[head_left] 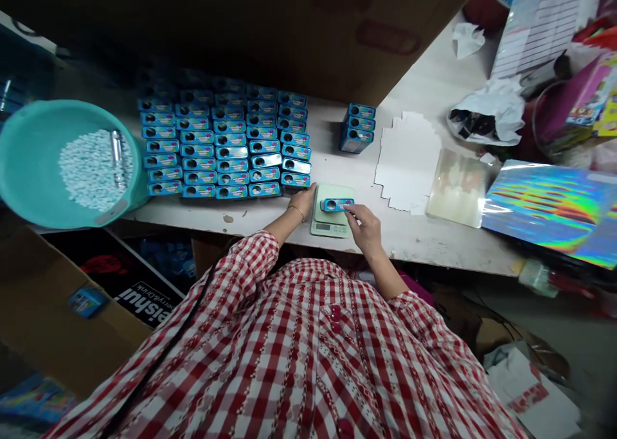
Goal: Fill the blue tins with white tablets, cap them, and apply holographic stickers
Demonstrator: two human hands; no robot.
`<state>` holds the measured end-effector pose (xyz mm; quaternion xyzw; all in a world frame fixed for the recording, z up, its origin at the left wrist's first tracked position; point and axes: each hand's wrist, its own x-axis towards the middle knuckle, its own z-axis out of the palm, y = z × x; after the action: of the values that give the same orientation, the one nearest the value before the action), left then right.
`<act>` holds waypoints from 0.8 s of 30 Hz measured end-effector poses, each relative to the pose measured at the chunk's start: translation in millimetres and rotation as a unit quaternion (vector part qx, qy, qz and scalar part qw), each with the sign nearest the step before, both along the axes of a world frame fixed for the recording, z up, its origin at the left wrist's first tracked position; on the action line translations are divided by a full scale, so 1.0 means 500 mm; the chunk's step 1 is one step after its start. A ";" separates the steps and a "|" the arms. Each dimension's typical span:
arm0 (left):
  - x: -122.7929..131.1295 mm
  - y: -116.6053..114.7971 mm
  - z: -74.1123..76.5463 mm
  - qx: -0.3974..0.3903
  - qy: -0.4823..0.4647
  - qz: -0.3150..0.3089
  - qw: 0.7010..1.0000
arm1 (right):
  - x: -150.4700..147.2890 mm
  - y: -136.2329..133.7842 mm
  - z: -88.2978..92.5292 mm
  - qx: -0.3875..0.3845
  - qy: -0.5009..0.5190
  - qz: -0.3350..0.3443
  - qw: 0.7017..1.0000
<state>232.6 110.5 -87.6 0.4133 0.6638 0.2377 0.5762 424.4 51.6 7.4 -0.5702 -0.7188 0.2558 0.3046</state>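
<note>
A small blue tin [337, 205] with a dark round hole in its top face stands over the plate of a pale green digital kitchen scale [330, 227]. My right hand [366, 225] pinches the tin at its right end. At the scale's left edge lies my left hand [303, 202], its fingers stretched out and holding nothing that I can see. Just beyond it, rows of the same blue tins [232, 165] stand packed side by side. A few have shiny, plain tops where the others show the dark hole.
On the left, a teal basin [29, 162] holds small white pellets and a metal scoop [116, 150]. Three tins [359, 130] stand apart behind the scale. Stacked white card [409, 162] and a rainbow-sheen sheet [549, 201] lie right. A large cardboard box [289, 27] looms behind.
</note>
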 end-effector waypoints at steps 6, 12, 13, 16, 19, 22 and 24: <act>0.021 0.022 -0.019 0.008 0.171 -0.098 0.980 | 0.046 -0.051 0.030 -0.031 0.013 0.015 0.999; 0.017 -0.009 -0.003 0.028 0.188 -0.091 0.978 | 0.076 -0.081 0.027 -0.071 0.004 0.032 0.997; 0.014 -0.024 0.011 0.037 0.186 -0.079 0.979 | 0.080 -0.083 0.027 -0.073 0.005 0.038 0.997; 0.014 -0.070 0.069 0.086 0.174 -0.032 0.980 | 0.089 -0.083 0.023 -0.075 0.008 0.057 0.995; 0.029 -0.099 0.125 0.153 0.122 0.004 0.981 | 0.095 -0.075 0.017 -0.070 0.008 0.075 0.995; 0.043 -0.101 0.159 0.173 0.097 -0.021 0.980 | 0.099 -0.063 0.015 -0.057 0.010 0.086 0.995; 0.036 -0.097 0.169 0.176 0.103 -0.001 0.979 | 0.104 -0.058 0.016 -0.046 0.009 0.091 0.995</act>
<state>250.6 62.0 -3.1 0.5311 0.6670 0.3067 0.4232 476.6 22.8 15.6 -0.5133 -0.7524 0.3206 0.2600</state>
